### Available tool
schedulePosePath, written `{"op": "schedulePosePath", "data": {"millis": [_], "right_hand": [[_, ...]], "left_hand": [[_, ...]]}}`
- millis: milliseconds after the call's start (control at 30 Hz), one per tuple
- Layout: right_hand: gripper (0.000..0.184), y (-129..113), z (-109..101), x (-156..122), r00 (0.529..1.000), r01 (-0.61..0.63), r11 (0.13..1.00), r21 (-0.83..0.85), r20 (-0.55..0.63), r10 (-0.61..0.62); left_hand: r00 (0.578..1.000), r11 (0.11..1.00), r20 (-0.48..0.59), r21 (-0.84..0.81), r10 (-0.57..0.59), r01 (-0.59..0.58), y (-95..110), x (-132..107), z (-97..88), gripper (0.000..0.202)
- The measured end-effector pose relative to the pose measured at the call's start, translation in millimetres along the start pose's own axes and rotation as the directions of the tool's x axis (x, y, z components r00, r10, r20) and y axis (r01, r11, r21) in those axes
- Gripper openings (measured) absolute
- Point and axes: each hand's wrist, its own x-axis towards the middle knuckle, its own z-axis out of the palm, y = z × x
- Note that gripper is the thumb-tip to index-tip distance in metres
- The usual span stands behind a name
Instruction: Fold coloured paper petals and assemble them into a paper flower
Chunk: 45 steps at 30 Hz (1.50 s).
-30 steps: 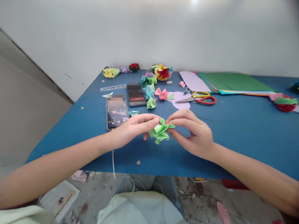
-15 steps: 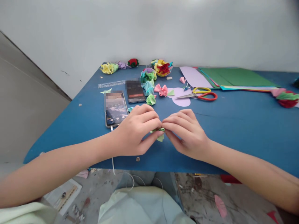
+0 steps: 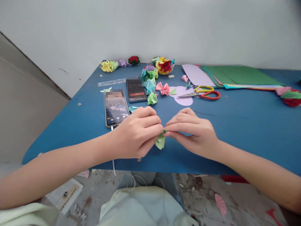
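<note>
My left hand (image 3: 136, 133) and my right hand (image 3: 192, 131) meet fingertip to fingertip just above the near part of the blue table (image 3: 246, 131). Both pinch a small folded piece of light green paper (image 3: 160, 142). Only its lower corner shows below the fingers; the rest is hidden inside my left hand's curled fingers. My right hand's fingers are pressed together on the paper's top edge.
Two phones (image 3: 116, 107) (image 3: 135, 90) lie left of centre, one with a white cable hanging off the near edge. Small folded paper pieces (image 3: 152, 99), pink ones (image 3: 162, 88), paper flowers (image 3: 164, 66), scissors (image 3: 204, 94), a ruler (image 3: 111, 83) and coloured sheets (image 3: 237, 80) lie behind.
The green paper, spread out between my hands a second ago, is now squeezed small between my fingertips. My left hand has closed over most of it.
</note>
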Motion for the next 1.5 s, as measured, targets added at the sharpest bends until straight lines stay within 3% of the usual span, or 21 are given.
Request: {"op": "schedulePosePath", "data": {"millis": [100,267,367,600,767,1033,1500], "right_hand": [[0.009,0.8,-0.6,-0.4,1.000,0.009,1.000,0.010,0.029,-0.009],[0.013,-1.2,5.3,-5.7,0.996,0.077,0.974,-0.215,-0.021,-0.083],[0.014,-2.3,7.2,-8.4,0.995,0.083,0.961,-0.263,-0.037,-0.096],[0.017,-2.7,4.7,-7.6,0.990,0.142,0.949,-0.282,0.033,-0.139],[0.015,-3.1,3.4,-6.1,0.989,0.142,0.948,-0.285,0.078,-0.125],[0.012,-3.4,4.0,-6.7,0.990,0.098,0.960,-0.264,-0.072,-0.121],[0.023,-9.7,6.2,-11.3,0.995,0.074,0.961,-0.267,-0.042,-0.089]], "left_hand": [[0.999,1.000,-0.032,-0.022,0.010,-0.011,-0.7,1.5,-1.5,0.009],[1.000,1.000,-0.027,-0.014,-0.007,0.007,0.9,2.7,0.4,0.013],[0.999,1.000,-0.031,-0.006,-0.023,0.023,2.5,3.7,1.0,0.016],[0.999,0.999,0.050,0.030,-0.020,0.019,1.6,4.1,0.0,0.012],[0.999,0.999,0.035,0.022,0.035,-0.036,2.0,4.0,0.2,0.012],[0.999,0.999,0.026,0.025,0.043,-0.044,1.1,2.8,0.8,0.014],[0.999,0.997,-0.010,0.060,0.043,-0.043,2.0,2.2,2.6,0.014]]}}
